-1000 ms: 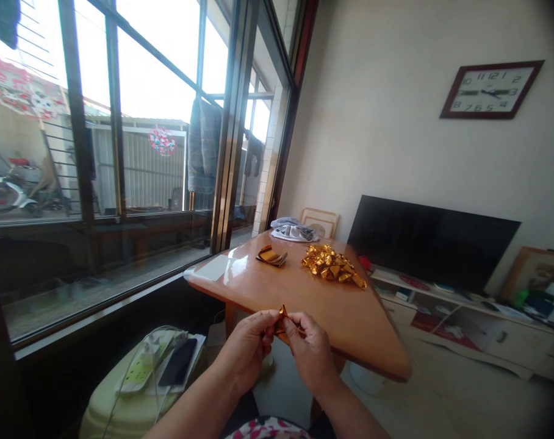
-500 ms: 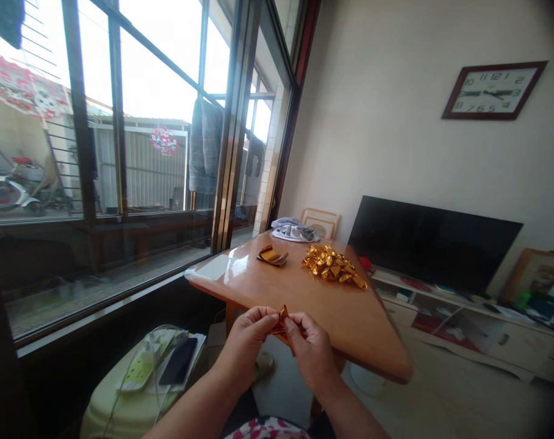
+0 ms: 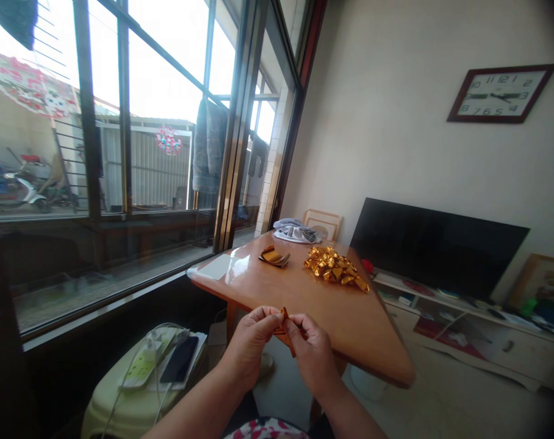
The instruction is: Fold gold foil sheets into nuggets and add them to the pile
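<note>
Since the picture 1 second back, your view has drifted a touch right and down, while your hands have kept their pinch in front of you. Your left hand [image 3: 252, 338] and right hand [image 3: 311, 350] both close on 1 small gold foil piece [image 3: 284, 326], held just off the near edge of the wooden table [image 3: 304, 305] (fingertips meeting, probably to press a crease, though the fold itself is too small to read). A pile of finished gold pieces [image 3: 335, 270] and a foil stack [image 3: 273, 256] lie farther back, well apart from your hands.
</note>
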{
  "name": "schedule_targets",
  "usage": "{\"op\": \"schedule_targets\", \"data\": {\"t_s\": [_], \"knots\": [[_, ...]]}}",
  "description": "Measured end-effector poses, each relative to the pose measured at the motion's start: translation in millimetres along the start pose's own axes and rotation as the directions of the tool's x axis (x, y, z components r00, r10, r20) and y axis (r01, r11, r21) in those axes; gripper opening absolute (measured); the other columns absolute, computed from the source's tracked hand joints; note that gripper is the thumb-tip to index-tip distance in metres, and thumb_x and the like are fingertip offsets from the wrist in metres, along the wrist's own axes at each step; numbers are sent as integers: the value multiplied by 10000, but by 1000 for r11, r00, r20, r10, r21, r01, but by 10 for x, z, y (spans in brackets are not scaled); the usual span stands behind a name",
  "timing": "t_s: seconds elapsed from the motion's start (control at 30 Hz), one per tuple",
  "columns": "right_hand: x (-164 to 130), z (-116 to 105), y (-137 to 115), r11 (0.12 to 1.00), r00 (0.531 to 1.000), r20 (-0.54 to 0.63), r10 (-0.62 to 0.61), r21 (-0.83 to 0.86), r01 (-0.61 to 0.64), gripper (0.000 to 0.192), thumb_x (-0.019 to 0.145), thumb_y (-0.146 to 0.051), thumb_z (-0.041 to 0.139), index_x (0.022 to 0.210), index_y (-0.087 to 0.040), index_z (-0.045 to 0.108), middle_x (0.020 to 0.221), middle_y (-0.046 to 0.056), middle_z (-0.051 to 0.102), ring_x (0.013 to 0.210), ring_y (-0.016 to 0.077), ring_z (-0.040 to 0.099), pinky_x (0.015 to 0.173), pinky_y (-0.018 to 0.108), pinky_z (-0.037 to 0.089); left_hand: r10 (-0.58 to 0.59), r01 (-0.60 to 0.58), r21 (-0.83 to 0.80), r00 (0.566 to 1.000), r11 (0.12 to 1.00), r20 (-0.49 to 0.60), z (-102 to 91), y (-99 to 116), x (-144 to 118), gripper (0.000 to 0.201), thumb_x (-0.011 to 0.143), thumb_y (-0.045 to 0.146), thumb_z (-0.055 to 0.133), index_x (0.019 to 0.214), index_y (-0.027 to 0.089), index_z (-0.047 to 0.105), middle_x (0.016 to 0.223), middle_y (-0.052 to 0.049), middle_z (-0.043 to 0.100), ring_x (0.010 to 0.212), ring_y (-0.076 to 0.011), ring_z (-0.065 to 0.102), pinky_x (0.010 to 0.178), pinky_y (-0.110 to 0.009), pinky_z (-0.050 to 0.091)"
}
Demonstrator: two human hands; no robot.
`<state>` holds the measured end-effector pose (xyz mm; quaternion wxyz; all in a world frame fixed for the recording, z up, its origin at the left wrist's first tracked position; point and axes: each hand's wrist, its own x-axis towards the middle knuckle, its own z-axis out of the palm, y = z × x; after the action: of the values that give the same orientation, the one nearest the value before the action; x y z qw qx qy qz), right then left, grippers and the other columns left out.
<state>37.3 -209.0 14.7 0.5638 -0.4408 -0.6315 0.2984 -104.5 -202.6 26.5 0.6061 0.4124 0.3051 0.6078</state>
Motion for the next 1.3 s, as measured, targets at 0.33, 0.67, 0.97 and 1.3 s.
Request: {"op": "schedule_targets", "data": {"t_s": [0.33, 0.67, 0.97, 1.3], "knots": [[-4, 6, 59, 990, 996, 48, 80, 116, -85, 413, 897, -584, 629, 887, -176, 694, 756, 23, 665, 599, 131, 510, 515, 231, 396, 230, -227, 111, 973, 967, -12, -27, -59, 21, 239, 820, 340, 755, 823, 179, 578, 727, 31, 569, 670, -107, 518, 650, -222, 430], [-24, 2, 10, 997, 997, 65, 37, 63, -41, 439, 882, -608, 622, 847, -180, 708, 618, -2, 588, 594, 149, 509, 522, 240, 408, 94, -107, 170, 992, 980, 83, -78, -86, 85, 261, 813, 367, 765, 841, 154, 616, 717, 3, 606, 630, -102, 521, 597, -209, 408], [-29, -16, 11, 983, 990, 132, 55, 167, -77, 395, 906, -568, 629, 825, -182, 648, 635, -30, 520, 575, 119, 437, 530, 233, 385, 58, -76, 152, 991, 985, 123, -59, 52, 31, 261, 801, 356, 768, 771, 144, 618, 676, 10, 583, 622, -104, 487, 590, -213, 386], [-23, -38, 12, 950, 975, 213, 64, 287, -125, 350, 920, -514, 650, 850, -172, 635, 711, -16, 551, 642, 122, 449, 602, 246, 401, 10, -33, 118, 981, 993, 195, -130, 93, 66, 209, 858, 316, 702, 755, 150, 627, 679, 21, 516, 620, -95, 425, 603, -216, 367]]}}
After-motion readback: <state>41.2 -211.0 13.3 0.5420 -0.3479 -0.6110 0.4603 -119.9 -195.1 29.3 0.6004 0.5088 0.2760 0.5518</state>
